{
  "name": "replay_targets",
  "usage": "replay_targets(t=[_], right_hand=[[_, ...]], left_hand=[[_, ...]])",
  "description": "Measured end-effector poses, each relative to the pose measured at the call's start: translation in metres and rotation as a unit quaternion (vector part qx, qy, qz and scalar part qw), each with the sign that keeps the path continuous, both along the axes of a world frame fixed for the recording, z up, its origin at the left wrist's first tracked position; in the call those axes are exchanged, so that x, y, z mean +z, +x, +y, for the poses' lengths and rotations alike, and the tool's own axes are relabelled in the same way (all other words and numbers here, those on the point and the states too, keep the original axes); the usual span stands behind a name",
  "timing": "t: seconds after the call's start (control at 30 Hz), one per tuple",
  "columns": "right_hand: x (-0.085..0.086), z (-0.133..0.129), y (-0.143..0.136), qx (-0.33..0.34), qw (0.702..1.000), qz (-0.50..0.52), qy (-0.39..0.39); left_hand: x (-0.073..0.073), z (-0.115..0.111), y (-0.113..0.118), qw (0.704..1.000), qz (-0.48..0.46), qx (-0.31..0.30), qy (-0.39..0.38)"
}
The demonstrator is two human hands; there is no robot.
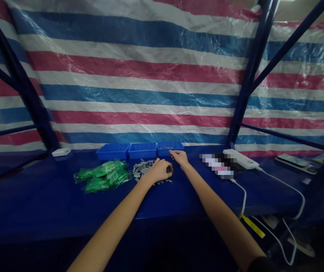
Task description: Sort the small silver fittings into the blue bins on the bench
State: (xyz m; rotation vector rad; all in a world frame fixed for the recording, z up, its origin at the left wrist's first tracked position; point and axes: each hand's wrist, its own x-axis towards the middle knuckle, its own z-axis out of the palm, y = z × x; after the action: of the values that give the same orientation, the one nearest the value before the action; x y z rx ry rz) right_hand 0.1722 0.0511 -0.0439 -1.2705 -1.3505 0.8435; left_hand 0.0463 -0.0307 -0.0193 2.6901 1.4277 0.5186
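My left hand [159, 170] is curled beside and partly over a pile of small grey metal pieces [142, 169]. Its fingers are closed, and what lies inside them is too dark and small to name. Just in front of the right-hand blue bin [175, 146], my right hand [179, 157] has thumb and fingertips pinched together. Anything in that pinch is too small to make out. Small bits lie in that bin. Left of the pile is a heap of clear plastic bags with green contents [106, 175].
A middle blue bin [142, 151] and a left blue bin [113, 152] stand in the same row. To the right lie a phone [217, 166] and a white power bank [241, 158] with white cables. A small white box [61, 152] sits back left. Blue posts [245, 87] frame the table.
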Motion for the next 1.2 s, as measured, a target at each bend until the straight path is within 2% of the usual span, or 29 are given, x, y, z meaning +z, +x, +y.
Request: replay_targets(t=[0.27, 0.47, 0.57, 0.7, 0.83, 0.9, 1.0, 1.07, 1.13, 1.2], right_hand=[[-0.002, 0.000, 0.000, 0.018, 0.996, 0.070, -0.054], [0.005, -0.005, -0.004, -0.023, 0.993, 0.116, -0.024], [0.006, -0.007, -0.005, -0.022, 0.994, 0.104, -0.021], [0.008, -0.010, -0.004, 0.006, 0.996, 0.089, -0.023], [0.017, -0.013, -0.006, 0.085, 0.981, 0.176, 0.015], [0.021, -0.015, -0.007, 0.110, 0.977, 0.183, 0.025], [0.021, -0.016, -0.009, 0.120, 0.980, 0.156, 0.017], [0.018, -0.017, -0.010, 0.126, 0.982, 0.141, 0.002], [0.016, -0.018, -0.011, 0.131, 0.983, 0.126, -0.021], [0.015, -0.020, -0.012, 0.138, 0.983, 0.111, -0.054]], left_hand=[[-0.003, -0.001, 0.003, 0.999, 0.015, 0.043, 0.023], [-0.005, 0.000, 0.004, 0.997, 0.024, 0.064, 0.041], [-0.004, -0.001, 0.004, 0.997, 0.021, 0.066, 0.038], [-0.004, -0.001, 0.004, 0.997, 0.020, 0.068, 0.037], [-0.003, -0.001, 0.004, 0.997, 0.019, 0.067, 0.026], [-0.002, 0.000, 0.005, 0.997, 0.009, 0.070, 0.021], [-0.001, 0.001, 0.005, 0.996, -0.030, 0.086, 0.024], [0.000, 0.004, 0.004, 0.989, -0.088, 0.111, 0.031], [-0.001, 0.009, 0.001, 0.972, -0.182, 0.147, 0.036], [-0.002, 0.015, -0.003, 0.940, -0.290, 0.175, 0.037]])
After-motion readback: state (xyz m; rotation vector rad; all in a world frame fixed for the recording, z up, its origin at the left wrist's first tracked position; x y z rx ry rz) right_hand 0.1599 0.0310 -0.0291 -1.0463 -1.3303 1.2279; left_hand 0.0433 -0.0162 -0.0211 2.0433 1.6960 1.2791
